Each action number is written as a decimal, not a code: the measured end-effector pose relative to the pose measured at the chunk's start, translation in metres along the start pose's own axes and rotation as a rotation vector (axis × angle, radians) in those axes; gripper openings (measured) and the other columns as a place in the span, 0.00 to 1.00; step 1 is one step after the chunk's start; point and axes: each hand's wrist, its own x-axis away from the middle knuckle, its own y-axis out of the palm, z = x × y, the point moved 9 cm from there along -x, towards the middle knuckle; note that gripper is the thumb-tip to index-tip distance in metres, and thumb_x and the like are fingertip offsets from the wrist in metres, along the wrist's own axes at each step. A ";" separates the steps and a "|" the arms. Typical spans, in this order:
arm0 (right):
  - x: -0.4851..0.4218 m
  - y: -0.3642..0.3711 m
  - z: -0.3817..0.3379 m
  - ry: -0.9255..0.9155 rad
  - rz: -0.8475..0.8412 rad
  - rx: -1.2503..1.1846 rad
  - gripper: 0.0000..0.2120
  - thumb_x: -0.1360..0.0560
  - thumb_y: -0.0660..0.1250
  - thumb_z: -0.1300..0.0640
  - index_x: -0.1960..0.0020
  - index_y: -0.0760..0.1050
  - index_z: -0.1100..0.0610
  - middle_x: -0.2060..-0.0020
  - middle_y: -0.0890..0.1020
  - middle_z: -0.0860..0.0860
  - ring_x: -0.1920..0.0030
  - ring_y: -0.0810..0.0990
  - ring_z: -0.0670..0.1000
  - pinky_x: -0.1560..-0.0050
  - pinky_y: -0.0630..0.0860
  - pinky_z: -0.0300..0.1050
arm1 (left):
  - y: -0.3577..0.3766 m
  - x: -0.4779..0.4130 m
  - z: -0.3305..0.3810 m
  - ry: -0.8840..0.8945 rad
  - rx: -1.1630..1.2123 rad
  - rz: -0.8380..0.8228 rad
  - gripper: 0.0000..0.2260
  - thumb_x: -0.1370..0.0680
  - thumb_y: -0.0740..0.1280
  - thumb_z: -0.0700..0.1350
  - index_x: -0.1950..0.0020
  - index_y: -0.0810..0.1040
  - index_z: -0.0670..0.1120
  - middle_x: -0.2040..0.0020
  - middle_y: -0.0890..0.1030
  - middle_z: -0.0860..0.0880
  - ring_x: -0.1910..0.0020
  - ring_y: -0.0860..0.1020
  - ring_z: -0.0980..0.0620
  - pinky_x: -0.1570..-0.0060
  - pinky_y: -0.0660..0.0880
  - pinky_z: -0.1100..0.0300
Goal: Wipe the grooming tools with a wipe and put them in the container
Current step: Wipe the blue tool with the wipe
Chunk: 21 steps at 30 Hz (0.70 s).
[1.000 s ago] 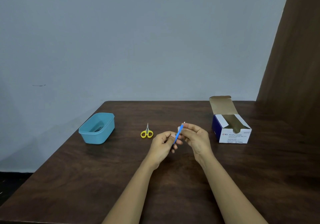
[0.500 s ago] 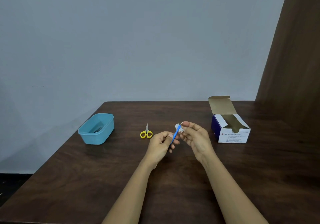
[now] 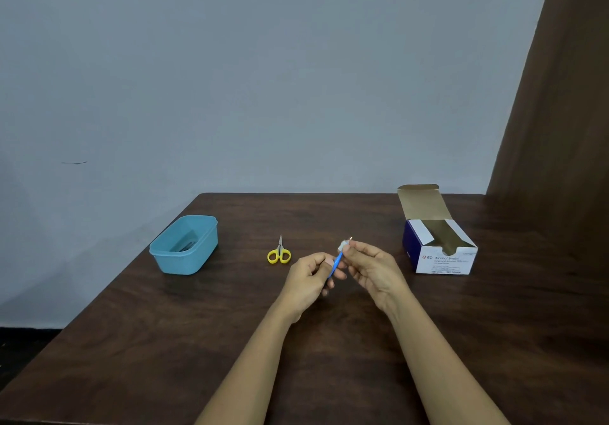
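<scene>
One tool in hand: a slender blue plastic-handled tool with a thin metal tip [image 3: 335, 265] is held above the middle of the dark brown wooden desk [image 3: 164, 342], tilted with its tip up and away.
Left grip [image 3: 309, 279]: the fingers are curled round the lower end of the blue handle and clamped on it.
Right grip [image 3: 375, 268]: thumb and fingertips are pinched together on a small crumpled white wipe [image 3: 344, 246], which sits around the upper end of the tool, just below the metal tip.
Step in hand: wiping this tool, by my judgement. It has not yet gone into the container.
Done so far: the light blue rectangular plastic container [image 3: 184, 261] stands at the far left of the desk. Something dark and flat lies on its bottom, perhaps a tool already put away, but it is too small to tell.
Left to do: a small pair of yellow-handled scissors [image 3: 279, 254] lies flat on the desk between the container and the hands, touched by nothing. It needs wiping and stowing, and so does the blue tool.
Supplies: an open white and dark blue cardboard box of alcohol swabs [image 3: 441, 253] stands to the right, with its lid flap up.
Progress: about midway, as a guess.
</scene>
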 end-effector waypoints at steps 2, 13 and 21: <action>0.000 -0.002 0.003 0.028 0.016 0.004 0.07 0.28 0.72 0.62 0.50 0.82 0.60 0.59 0.85 0.54 0.61 0.81 0.47 0.57 0.76 0.39 | 0.001 0.000 0.000 -0.004 -0.001 -0.011 0.12 0.17 0.58 0.43 0.50 0.81 0.47 0.59 0.83 0.50 0.67 0.73 0.59 0.68 0.70 0.64; -0.003 -0.014 0.005 0.067 0.160 -0.129 0.05 0.30 0.75 0.61 0.54 0.82 0.59 0.56 0.85 0.54 0.57 0.81 0.48 0.59 0.74 0.38 | 0.002 0.003 0.009 0.076 -0.253 0.009 0.08 0.20 0.64 0.44 0.51 0.83 0.46 0.62 0.84 0.50 0.69 0.79 0.60 0.69 0.73 0.68; -0.002 -0.012 0.007 0.092 0.156 -0.137 0.04 0.29 0.74 0.59 0.55 0.83 0.58 0.56 0.85 0.52 0.55 0.81 0.48 0.56 0.74 0.40 | 0.000 0.004 0.009 0.099 -0.299 0.031 0.08 0.20 0.65 0.44 0.54 0.83 0.46 0.64 0.84 0.51 0.72 0.77 0.61 0.67 0.74 0.69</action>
